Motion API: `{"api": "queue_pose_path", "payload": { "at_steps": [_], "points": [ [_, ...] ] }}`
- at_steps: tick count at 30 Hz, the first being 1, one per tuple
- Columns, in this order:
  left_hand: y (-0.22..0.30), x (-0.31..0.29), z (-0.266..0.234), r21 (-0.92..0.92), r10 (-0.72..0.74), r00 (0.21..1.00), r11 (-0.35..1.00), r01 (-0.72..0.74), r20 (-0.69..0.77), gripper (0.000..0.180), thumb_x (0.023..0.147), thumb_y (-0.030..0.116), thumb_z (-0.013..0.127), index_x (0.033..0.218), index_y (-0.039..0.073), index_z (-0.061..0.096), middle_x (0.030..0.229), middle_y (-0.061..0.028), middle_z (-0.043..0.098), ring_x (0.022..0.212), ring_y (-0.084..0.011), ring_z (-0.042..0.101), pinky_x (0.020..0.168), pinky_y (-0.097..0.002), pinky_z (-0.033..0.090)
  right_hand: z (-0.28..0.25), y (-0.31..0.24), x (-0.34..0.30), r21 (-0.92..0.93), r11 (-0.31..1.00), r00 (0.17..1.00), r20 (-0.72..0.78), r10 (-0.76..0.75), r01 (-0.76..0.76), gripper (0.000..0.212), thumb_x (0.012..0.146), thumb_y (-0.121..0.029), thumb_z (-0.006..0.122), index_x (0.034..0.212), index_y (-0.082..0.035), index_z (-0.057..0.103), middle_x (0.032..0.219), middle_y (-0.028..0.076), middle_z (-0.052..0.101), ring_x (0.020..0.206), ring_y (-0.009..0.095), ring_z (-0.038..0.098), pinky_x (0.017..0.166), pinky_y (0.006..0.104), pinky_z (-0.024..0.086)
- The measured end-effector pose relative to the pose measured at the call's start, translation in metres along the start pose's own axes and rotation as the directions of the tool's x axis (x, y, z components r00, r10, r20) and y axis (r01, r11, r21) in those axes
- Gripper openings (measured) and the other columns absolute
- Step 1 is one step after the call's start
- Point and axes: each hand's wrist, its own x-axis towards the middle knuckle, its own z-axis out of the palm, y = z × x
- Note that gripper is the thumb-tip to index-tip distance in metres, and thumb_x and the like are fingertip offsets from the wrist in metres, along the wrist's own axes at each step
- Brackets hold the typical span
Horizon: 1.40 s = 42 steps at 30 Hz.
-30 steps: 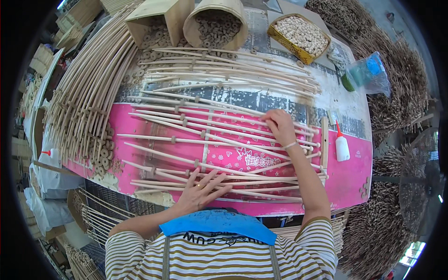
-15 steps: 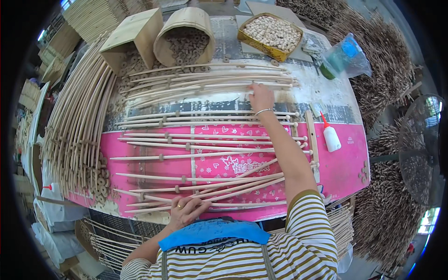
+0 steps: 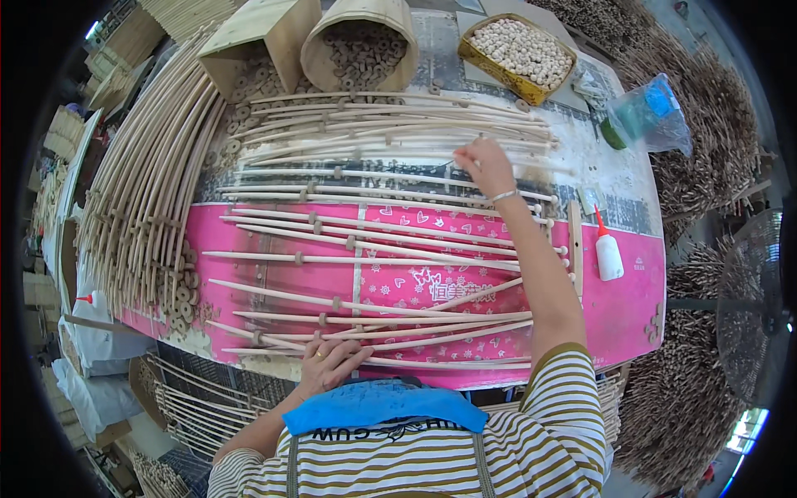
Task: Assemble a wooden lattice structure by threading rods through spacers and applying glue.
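Beyond the rods [image 3: 398, 261] sit a tipped tub [image 3: 357, 10] and bead tray [image 3: 500, 79].

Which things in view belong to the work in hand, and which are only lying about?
Likely belonging:
Long pale wooden sticks, with left hand and right hand at them
Small round brown rings
Small pale round balls
White bottle with red pointed tip

Probably only lying about:
Blue and green container, partly wrapped in clear plastic
Round dark caged fan

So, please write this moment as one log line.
left hand: at thin pale wooden rods; right hand: over far rods, grip unclear; rest: red-tipped white plastic bottle on pink sheet
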Motion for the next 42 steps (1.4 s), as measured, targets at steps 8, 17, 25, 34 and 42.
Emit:
{"api": "queue_pose_path", "payload": {
  "at_steps": [8,17,25,34,42],
  "points": [
    [-0.003,0.012,0.005,-0.014,-0.003,1.0,1.0,0.003,-0.018,0.043,0.086,0.02,0.061,0.127,0.02,0.076,0.124,0.0009,0.071,0.116,-0.0175,0.064,0.104,-0.0401,0.039,0.005,-0.027,-0.066,0.106,0.994,0.999,0.04,-0.004,0.0,0.014,0.095,-0.026,0.07,0.102,-0.019,0.081,0.091,0.004,0.065,0.093,0.027,0.064,0.082,0.0408,0.054],
    [-0.002,0.007,0.012,0.092,0.002,1.0,0.996,-0.001,-0.01,0.049,0.083,0.012,0.069,0.13,0.02,0.075,0.136,-0.0057,0.067,0.129,-0.024,0.061,0.112,-0.044,0.039,0.002,-0.029,-0.056,-0.004,0.997,0.992,-0.102,0.077,-0.077,0.018,0.089,-0.018,0.074,0.107,-0.016,0.077,0.103,0.005,0.068,0.1,0.029,0.064,0.089,0.0427,0.05],
    [-0.044,0.056,-0.027,-0.007,0.066,0.989,0.998,-0.068,-0.13,0.045,0.085,0.014,0.077,0.131,0.013,0.073,0.128,-0.0076,0.069,0.116,-0.0258,0.065,0.101,-0.0439,0.045,-0.023,-0.051,-0.09,-0.029,0.997,0.996,-0.066,0.064,-0.066,0.023,0.083,-0.019,0.08,0.105,-0.018,0.073,0.103,0.002,0.064,0.105,0.026,0.061,0.092,0.0438,0.045],
    [-0.14,0.24,0.025,0.003,0.144,0.985,0.99,-0.144,-0.094,0.056,0.09,0.004,0.068,0.144,0.019,0.062,0.142,-0.0108,0.06,0.131,-0.0325,0.056,0.111,-0.0472,0.044,-0.035,-0.03,-0.103,-0.251,0.967,0.998,-0.06,0.027,-0.041,0.016,0.084,-0.017,0.077,0.098,-0.017,0.07,0.105,-0.001,0.066,0.107,0.023,0.061,0.092,0.0398,0.047],
    [-0.169,0.251,0.047,-0.036,0.093,0.996,0.995,-0.093,-0.012,0.047,0.093,0.004,0.064,0.137,0.02,0.068,0.128,-0.007,0.066,0.12,-0.0318,0.061,0.103,-0.0468,0.047,-0.072,0.007,-0.131,-0.349,0.932,0.991,-0.114,0.064,-0.1,0.012,0.083,-0.016,0.076,0.091,-0.015,0.067,0.101,0.001,0.065,0.103,0.023,0.061,0.092,0.0406,0.046]
  ]
}}
